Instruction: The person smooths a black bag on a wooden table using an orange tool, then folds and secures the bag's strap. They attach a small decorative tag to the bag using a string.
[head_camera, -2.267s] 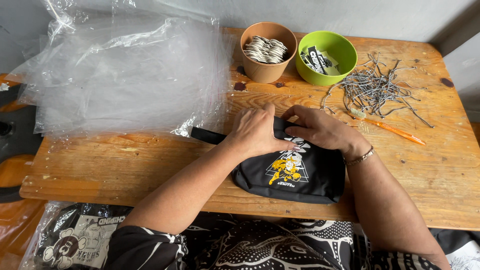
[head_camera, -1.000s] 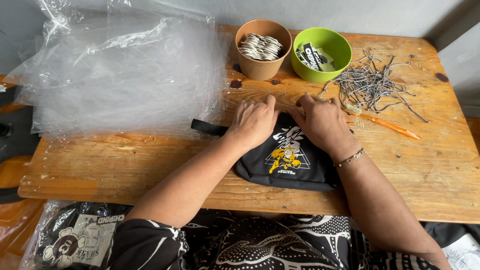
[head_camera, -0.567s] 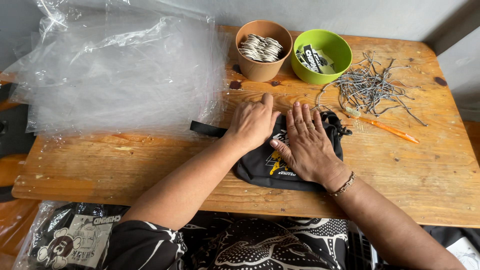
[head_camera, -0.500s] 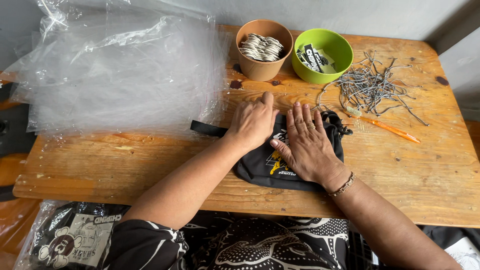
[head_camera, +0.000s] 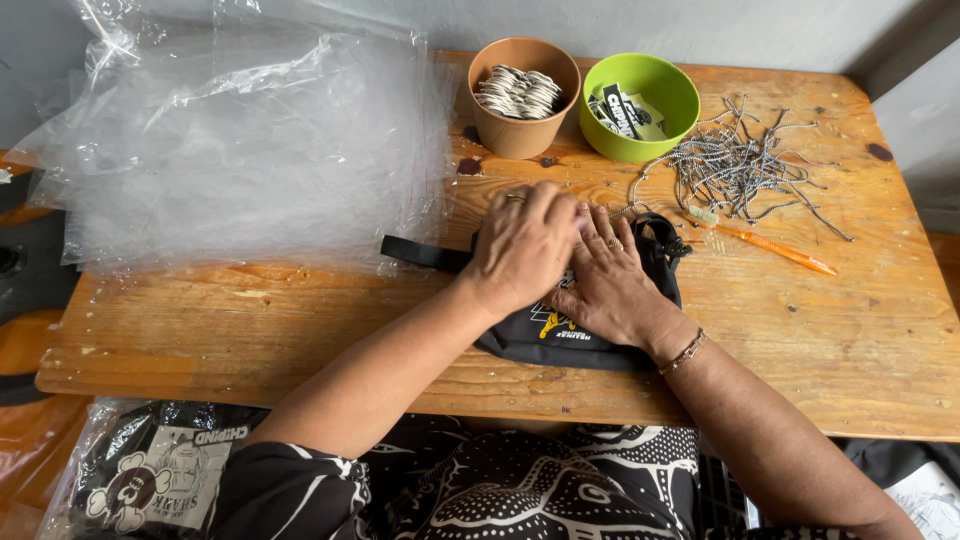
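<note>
Both hands lay flat, fingers extended, pressing a black waist pouch (head_camera: 590, 335) on the wooden table (head_camera: 850, 330). Left hand (head_camera: 525, 245) palm-down on pouch's left part, partly overlapping right hand (head_camera: 605, 280); neither closed around anything. Pouch strap (head_camera: 425, 254) ran out left of the hands. Beyond them: brown cup of tags (head_camera: 523, 95), green bowl (head_camera: 640, 105). Right of them: ball chains (head_camera: 745, 165), orange pen (head_camera: 775, 250). Clear plastic bags (head_camera: 240, 150) piled left.

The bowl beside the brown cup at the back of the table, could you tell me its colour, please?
The bowl is bright lime green, seen clearly in the head view.
</note>
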